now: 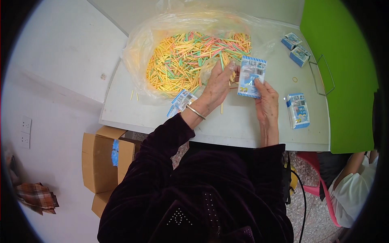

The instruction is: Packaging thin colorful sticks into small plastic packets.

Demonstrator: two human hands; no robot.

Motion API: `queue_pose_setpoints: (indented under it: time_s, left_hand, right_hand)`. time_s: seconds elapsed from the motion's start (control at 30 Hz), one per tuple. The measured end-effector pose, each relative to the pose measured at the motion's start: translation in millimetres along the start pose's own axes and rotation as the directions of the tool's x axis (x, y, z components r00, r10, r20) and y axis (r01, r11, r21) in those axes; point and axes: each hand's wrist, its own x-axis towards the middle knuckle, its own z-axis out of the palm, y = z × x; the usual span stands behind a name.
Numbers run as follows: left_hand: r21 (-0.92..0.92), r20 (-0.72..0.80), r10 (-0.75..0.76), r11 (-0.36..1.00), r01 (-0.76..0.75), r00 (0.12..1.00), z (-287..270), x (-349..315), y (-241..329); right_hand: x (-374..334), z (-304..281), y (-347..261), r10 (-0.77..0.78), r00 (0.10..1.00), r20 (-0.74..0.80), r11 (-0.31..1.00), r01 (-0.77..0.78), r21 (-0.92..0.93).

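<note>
Thin pastel sticks (178, 56) in yellow, green and pink fill a large clear plastic bag (135, 52), spread wide on the table. My left hand (216, 87) is closed around a small bunch of these sticks (227, 60), at the bag's right edge. Pinched by its lower part, a flat blue-and-white printed packet (253, 71) is upright in my right hand (267, 99), just right of the bunch. Another blue-and-white packet (182, 101) lies partly behind my left wrist. Whether the held packet contains anything I cannot tell.
On the right lie a filled packet (298, 110), two more packets (300, 55), a rubber band (295, 79) and a wire stand (327, 83) near the green partition (342, 60). An open cardboard box (95, 162) stands below left. Someone's white sleeve (352, 196) shows at lower right.
</note>
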Motion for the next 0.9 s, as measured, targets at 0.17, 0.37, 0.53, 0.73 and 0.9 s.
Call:
queue_pose_setpoints:
  time_s: [0.17, 0.37, 0.53, 0.73, 0.9]
  left_hand:
    - [-0.148, 0.056, -0.155, 0.976, 0.161, 0.986, -8, 4, -16]
    - [-0.223, -0.070, -0.234, 0.951, 0.213, 0.970, -8, 1, -24]
    - [-0.133, -0.067, -0.298, 0.948, 0.288, 0.952, -20, 4, -12]
    - [-0.043, -0.044, -0.093, 0.995, 0.091, 0.995, -12, 11, 16]
    - [-0.039, -0.002, -0.081, 0.996, 0.081, 0.997, -7, 12, 21]
  right_hand:
    - [14, -5, 5, -0.012, 0.996, 0.086, 0.987, 0.025, -0.158]
    - [16, -5, 11, -0.059, 0.997, 0.039, 0.995, 0.062, -0.073]
    - [4, -11, -17, -0.074, 0.997, 0.012, 0.978, 0.075, -0.192]
    - [-13, -22, -21, 0.059, 0.993, 0.097, 0.887, -0.008, -0.461]
    - [-21, -19, -22, 0.144, 0.980, 0.136, 0.879, -0.064, -0.472]
